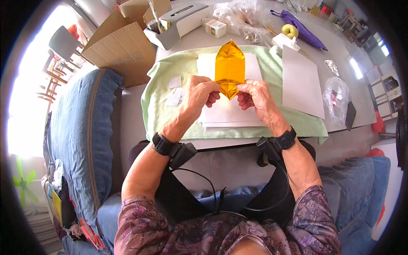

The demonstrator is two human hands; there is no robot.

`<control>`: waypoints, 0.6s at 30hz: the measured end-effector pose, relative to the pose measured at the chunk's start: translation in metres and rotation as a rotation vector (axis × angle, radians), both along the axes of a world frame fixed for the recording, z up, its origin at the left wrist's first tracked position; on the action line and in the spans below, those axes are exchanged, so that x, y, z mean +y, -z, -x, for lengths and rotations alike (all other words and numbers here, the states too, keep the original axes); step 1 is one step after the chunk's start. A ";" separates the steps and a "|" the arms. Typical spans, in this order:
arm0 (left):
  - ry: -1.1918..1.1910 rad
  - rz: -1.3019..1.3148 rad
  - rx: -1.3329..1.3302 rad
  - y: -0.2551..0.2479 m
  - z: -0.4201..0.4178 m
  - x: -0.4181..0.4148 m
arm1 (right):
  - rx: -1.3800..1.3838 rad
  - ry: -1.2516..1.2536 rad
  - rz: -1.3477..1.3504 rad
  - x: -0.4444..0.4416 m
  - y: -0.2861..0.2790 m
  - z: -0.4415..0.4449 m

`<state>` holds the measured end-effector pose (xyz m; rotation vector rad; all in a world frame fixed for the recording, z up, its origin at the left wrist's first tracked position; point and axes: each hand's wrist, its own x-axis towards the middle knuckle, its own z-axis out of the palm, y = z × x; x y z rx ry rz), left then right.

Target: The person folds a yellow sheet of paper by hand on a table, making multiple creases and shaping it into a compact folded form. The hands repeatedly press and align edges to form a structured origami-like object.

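Note:
A folded piece of shiny gold foil paper [230,65] is held up over a stack of white paper sheets [223,118]. It has a pointed far end, a flat middle and a creased, narrowing near end. My left hand [201,92] pinches its near left corner between thumb and forefinger. On the near right corner, my right hand [254,95] has the same kind of pinch. The paper stack rests on a light green towel [159,122] spread over the table. Small pale paper pieces [174,95] lie on the towel left of my left hand.
A single white sheet [301,83] lies to the right. Beyond the towel are a grey tissue box organizer [188,20], a small carton [215,28], clear plastic bags [242,16], a yellow-green apple [289,31] and a purple umbrella [299,28]. A cardboard box [121,47] stands at left.

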<state>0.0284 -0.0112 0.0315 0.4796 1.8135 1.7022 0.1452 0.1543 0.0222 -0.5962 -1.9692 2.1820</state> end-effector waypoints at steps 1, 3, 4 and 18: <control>0.010 -0.010 -0.002 0.001 0.001 0.000 | 0.000 0.001 0.005 0.001 0.000 0.000; 0.031 -0.029 -0.012 0.002 0.003 -0.001 | -0.006 0.002 0.018 0.001 -0.001 0.001; 0.031 -0.027 -0.012 0.001 0.003 -0.001 | -0.003 0.003 0.018 0.002 0.000 0.001; 0.022 0.008 0.033 0.005 0.002 0.001 | -0.014 -0.010 -0.045 0.003 -0.002 0.000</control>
